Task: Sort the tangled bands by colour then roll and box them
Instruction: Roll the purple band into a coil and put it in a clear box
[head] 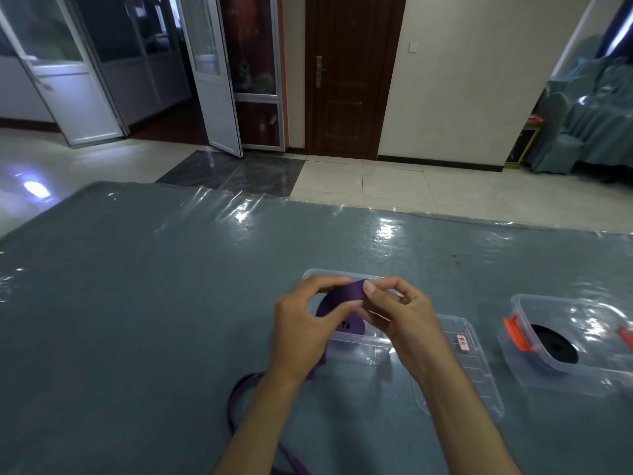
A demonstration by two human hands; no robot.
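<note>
your left hand (301, 332) and right hand (399, 315) meet above the clear box (363, 347) near the middle of the table (137, 303), both pinching the purple band (346, 293). your right thumb presses on top of the band's upper turn with the fingers curled behind it; your left fingers curl round the coiled part from the left. the band is partly wound into a loose roll between your hands, and its free tail drops past your left wrist and trails on the table toward the near edge. just right of the box lies a clear lid (469, 365) with a small red label. further right, a second clear box (565, 341) with orange clips holds a black roll (555, 344).
</note>
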